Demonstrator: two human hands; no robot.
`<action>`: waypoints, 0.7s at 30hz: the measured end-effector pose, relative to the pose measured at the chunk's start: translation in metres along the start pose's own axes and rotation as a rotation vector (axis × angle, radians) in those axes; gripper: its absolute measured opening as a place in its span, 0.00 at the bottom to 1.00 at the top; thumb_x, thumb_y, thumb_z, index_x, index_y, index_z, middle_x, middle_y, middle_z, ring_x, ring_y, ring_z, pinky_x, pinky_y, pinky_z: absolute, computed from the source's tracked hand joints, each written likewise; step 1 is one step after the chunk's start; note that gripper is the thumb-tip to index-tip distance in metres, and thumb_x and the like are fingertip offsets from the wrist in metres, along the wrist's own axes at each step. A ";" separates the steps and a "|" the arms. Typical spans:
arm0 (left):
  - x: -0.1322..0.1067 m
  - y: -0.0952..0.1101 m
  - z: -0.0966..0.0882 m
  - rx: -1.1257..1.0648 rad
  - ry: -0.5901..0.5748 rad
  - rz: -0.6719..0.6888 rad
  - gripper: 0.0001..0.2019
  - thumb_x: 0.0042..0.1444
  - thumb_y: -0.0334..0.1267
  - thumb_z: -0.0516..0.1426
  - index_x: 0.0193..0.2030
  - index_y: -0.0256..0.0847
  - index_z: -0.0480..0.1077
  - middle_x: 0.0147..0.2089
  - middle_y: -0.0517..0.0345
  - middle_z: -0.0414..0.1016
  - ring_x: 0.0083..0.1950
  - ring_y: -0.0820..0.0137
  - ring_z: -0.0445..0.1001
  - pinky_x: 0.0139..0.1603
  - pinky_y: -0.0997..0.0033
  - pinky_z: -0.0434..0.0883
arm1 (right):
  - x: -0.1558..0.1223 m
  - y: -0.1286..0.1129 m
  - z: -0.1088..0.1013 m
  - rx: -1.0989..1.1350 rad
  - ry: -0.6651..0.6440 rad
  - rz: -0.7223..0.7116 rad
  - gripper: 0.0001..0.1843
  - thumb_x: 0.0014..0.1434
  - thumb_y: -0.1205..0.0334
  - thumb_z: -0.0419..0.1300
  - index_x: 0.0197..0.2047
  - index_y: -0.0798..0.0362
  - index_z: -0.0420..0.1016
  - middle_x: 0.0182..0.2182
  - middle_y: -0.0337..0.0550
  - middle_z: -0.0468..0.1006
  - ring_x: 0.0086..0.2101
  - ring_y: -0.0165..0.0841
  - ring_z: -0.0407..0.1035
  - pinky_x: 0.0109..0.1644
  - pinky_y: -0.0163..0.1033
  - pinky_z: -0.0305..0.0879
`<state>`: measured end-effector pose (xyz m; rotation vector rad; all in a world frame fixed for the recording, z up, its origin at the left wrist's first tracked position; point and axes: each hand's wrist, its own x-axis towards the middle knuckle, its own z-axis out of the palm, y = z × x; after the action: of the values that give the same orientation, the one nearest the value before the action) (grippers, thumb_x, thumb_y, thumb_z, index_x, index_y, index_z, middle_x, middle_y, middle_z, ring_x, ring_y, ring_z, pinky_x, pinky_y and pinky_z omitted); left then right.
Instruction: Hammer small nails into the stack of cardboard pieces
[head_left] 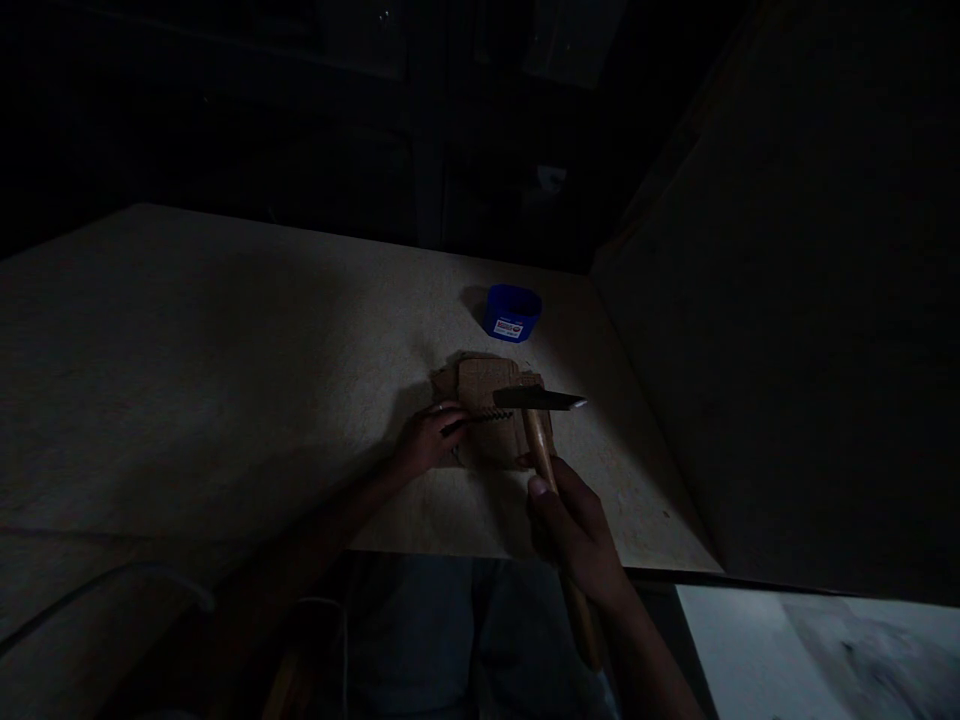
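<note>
My right hand (pixel 577 520) is closed around the wooden handle of a hammer (pixel 541 445). The hammer's dark metal head is raised at the top, lying crosswise in view with its narrow end pointing right. My left hand (pixel 431 437) is closed on a thin dark rod with a twisted, wavy edge (pixel 491 412); dim light hides its exact kind. Beneath the rod and the hammer head lies a piece of brown cardboard (pixel 487 375), folded or layered, with ragged edges. The left fingers rest at the cardboard's left side.
A blue plastic tub (pixel 513 312) with a white label stands behind the cardboard on the pale tabletop (pixel 247 350). A dark upright panel (pixel 795 350) borders the table on the right. A pale cable (pixel 142 570) crosses the lower left. Dark cabinets stand behind.
</note>
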<state>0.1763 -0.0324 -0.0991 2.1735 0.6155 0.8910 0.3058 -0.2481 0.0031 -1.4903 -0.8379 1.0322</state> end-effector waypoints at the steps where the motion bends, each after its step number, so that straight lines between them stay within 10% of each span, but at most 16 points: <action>1: 0.000 0.001 -0.001 0.004 -0.005 0.004 0.05 0.58 0.34 0.62 0.39 0.44 0.80 0.44 0.54 0.81 0.43 0.68 0.80 0.45 0.70 0.76 | 0.004 0.001 0.003 -0.065 0.000 -0.017 0.20 0.66 0.44 0.58 0.51 0.49 0.75 0.21 0.33 0.65 0.18 0.27 0.58 0.18 0.30 0.54; 6: -0.001 -0.001 0.003 0.026 0.035 0.044 0.04 0.58 0.35 0.62 0.37 0.43 0.80 0.44 0.55 0.80 0.42 0.69 0.80 0.43 0.71 0.76 | 0.027 0.012 0.013 -0.303 -0.033 -0.077 0.19 0.65 0.48 0.56 0.47 0.53 0.78 0.28 0.41 0.75 0.31 0.35 0.70 0.30 0.35 0.65; 21: 0.000 0.000 0.005 0.040 0.053 0.031 0.04 0.57 0.33 0.63 0.37 0.44 0.81 0.43 0.56 0.80 0.41 0.71 0.79 0.41 0.73 0.76 | 0.017 0.015 0.008 -0.285 0.039 -0.089 0.20 0.67 0.46 0.53 0.47 0.52 0.75 0.24 0.37 0.71 0.25 0.31 0.65 0.28 0.34 0.60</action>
<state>0.1803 -0.0344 -0.1018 2.2064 0.6323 0.9632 0.3038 -0.2324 -0.0150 -1.6885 -1.0466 0.8401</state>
